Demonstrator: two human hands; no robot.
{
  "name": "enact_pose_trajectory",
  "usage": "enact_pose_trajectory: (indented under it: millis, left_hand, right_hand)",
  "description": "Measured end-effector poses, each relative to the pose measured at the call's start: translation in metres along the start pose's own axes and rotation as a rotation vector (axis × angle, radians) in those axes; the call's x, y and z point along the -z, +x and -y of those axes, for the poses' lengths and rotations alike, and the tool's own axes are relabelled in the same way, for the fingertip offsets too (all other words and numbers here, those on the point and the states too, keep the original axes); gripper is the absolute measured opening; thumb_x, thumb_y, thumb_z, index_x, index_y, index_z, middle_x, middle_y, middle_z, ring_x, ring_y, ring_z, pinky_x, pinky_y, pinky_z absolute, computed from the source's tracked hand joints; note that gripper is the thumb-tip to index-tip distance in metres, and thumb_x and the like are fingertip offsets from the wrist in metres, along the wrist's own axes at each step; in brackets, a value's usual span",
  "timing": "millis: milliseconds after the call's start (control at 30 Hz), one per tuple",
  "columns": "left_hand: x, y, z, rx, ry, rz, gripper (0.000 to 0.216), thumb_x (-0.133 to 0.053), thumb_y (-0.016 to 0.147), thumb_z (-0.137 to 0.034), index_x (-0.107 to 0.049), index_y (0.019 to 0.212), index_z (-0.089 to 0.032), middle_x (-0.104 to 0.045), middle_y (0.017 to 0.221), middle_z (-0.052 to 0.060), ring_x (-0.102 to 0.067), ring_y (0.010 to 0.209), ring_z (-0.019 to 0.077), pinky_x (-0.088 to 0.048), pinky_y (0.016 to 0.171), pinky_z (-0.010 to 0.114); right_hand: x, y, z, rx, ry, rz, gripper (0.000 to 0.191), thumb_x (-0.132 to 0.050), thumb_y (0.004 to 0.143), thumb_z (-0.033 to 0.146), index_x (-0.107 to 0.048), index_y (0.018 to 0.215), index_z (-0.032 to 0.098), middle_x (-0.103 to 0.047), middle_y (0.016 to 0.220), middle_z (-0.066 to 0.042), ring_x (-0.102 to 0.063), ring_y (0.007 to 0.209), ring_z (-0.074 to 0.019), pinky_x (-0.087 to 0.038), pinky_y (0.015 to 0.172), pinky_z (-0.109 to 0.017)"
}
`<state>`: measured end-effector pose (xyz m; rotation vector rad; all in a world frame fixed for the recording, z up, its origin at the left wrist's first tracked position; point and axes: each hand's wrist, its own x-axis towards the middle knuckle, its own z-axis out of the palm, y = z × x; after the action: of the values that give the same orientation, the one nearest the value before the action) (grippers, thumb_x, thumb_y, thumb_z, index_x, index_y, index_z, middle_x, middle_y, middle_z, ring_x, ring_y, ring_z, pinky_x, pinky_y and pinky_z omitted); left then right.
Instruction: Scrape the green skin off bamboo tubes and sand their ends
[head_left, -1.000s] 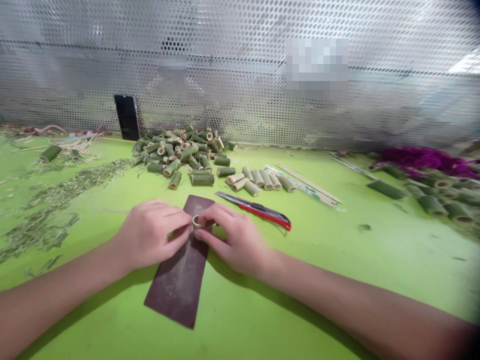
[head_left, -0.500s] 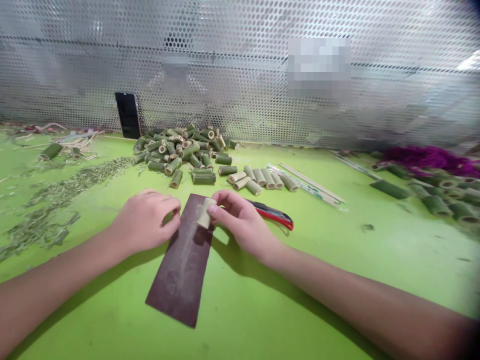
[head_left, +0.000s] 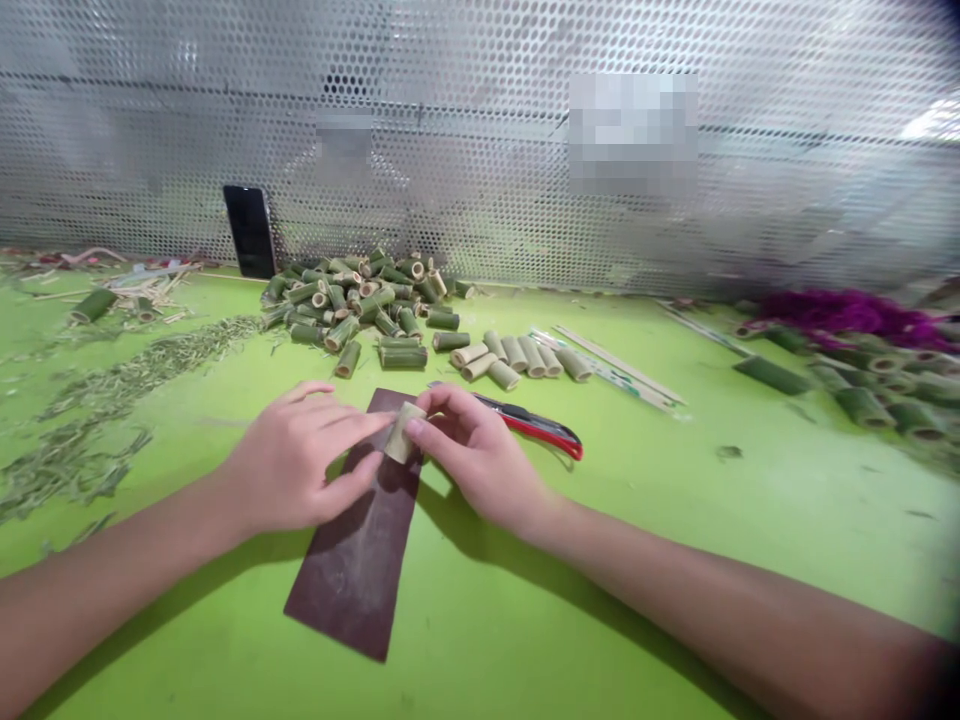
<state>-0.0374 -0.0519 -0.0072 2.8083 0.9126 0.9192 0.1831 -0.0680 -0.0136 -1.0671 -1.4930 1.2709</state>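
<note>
My right hand pinches a short, pale, peeled bamboo piece between thumb and fingers. It is held over the upper part of a long brown sheet of sandpaper, which has a pale dusty streak along its middle. From the left, my left hand reaches to the same piece, index finger and thumb stretched out and apart. The index fingertip is at the piece's left side; whether it touches cannot be made out. Just behind my right hand lies a red and black utility knife.
A heap of green bamboo pieces lies at the back, with several peeled pieces to its right. Bamboo shavings spread at left. A phone leans on the perforated metal wall. Purple fibre and bamboo lie far right.
My left hand has moved right, and its curled fingers have stretched out to the bamboo piece. My right hand still holds the piece in nearly the same place. The view has shifted slightly.
</note>
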Motion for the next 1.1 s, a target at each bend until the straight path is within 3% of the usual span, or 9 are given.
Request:
enact_pose_trajectory:
  millis: [100,267,500,700,1100]
  left_hand:
    - [-0.002,0.001,-0.003,0.087,-0.061,0.001,0.033,-0.058,0.100,-0.042,-0.075,0.115,-0.017,-0.082,0.101,0.006,-0.075,0.085,0.0240,-0.055,0.089,0.044]
    - [-0.003,0.004,-0.004,0.262,-0.177,0.087,0.036,-0.055,0.101,-0.051,-0.073,0.085,-0.023,-0.077,0.083,0.001,-0.070,0.074,0.0215,-0.053,0.072,0.037]
    - [-0.001,0.002,-0.002,0.175,-0.186,0.100,0.034,-0.041,0.107,-0.034,-0.068,0.089,-0.022,-0.071,0.078,0.000,-0.064,0.075,0.0197,-0.050,0.080,0.037]
    - [-0.001,0.001,-0.003,0.124,-0.140,0.123,0.037,-0.036,0.109,-0.033,-0.066,0.090,-0.021,-0.072,0.083,0.001,-0.064,0.076,0.0197,-0.047,0.081,0.038]
    - [-0.015,0.006,-0.008,0.034,0.046,0.036,0.033,-0.035,0.107,-0.023,-0.056,0.082,-0.021,-0.063,0.069,0.000,-0.058,0.062,0.0178,-0.047,0.066,0.034]
  right_hand:
    - [-0.001,0.000,0.001,0.010,-0.018,-0.019,0.023,-0.072,0.091,0.039,-0.057,0.092,0.022,-0.063,0.082,0.001,-0.061,0.071,-0.0139,-0.053,0.066,-0.031]
    - [-0.003,-0.002,0.002,0.041,0.051,0.027,0.022,-0.074,0.090,0.037,-0.058,0.092,0.022,-0.064,0.082,0.002,-0.064,0.075,-0.0145,-0.056,0.071,-0.031]
    - [-0.003,-0.001,0.002,-0.015,0.123,0.047,0.029,-0.078,0.086,0.042,-0.058,0.090,0.021,-0.062,0.080,0.004,-0.062,0.071,-0.0119,-0.056,0.068,-0.028]
    - [-0.004,-0.001,0.003,-0.025,0.103,0.030,0.027,-0.076,0.088,0.040,-0.056,0.091,0.021,-0.063,0.078,0.004,-0.064,0.070,-0.0122,-0.058,0.070,-0.029]
    - [-0.010,0.000,0.001,-0.062,0.148,-0.018,0.034,-0.079,0.085,0.046,-0.055,0.089,0.023,-0.064,0.078,0.004,-0.066,0.071,-0.0132,-0.062,0.075,-0.033]
